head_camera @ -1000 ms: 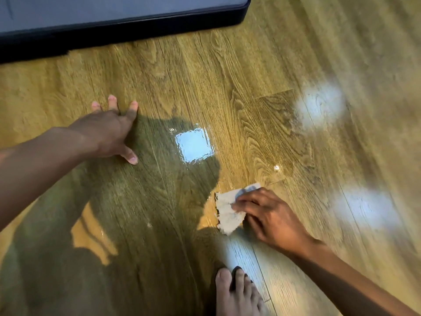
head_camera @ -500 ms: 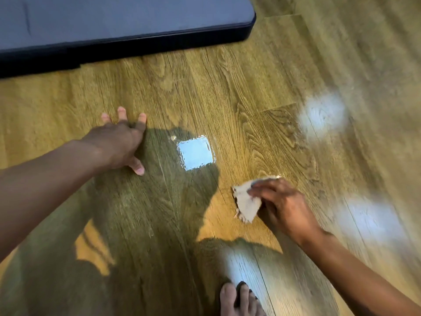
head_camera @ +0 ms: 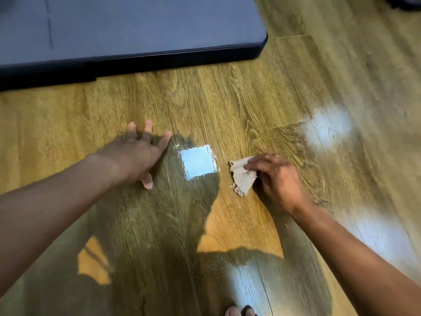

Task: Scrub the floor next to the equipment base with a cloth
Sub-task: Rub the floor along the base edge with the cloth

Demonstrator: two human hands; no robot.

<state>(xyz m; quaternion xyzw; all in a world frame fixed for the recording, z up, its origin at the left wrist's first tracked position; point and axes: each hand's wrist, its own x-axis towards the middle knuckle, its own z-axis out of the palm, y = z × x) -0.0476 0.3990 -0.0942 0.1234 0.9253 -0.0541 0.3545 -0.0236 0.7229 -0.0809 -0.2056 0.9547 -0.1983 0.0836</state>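
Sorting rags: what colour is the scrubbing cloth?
A pale beige-grey frayed cloth; head view shows it.

The right hand [head_camera: 278, 181] slid the cloth [head_camera: 242, 179] toward the base [head_camera: 136, 30].

Two hands [head_camera: 134, 156] [head_camera: 278, 181]; one cloth [head_camera: 242, 181]; one equipment base [head_camera: 136, 26].

I register one sharp-edged square glare patch [head_camera: 197, 164], pale blue-white, near the centre of view. Two diffuse white patches lie to its right: the upper glare patch [head_camera: 327, 126] and, well apart below it, the lower glare patch [head_camera: 382, 238]. A broad shadow [head_camera: 148, 247] covers the lower left and centre. A bare foot [head_camera: 232, 312] shows toes only at the bottom edge, with a dark strap [head_camera: 248, 310] beside them. A dark object [head_camera: 407, 2], cropped and unidentifiable, occupies the top right corner.
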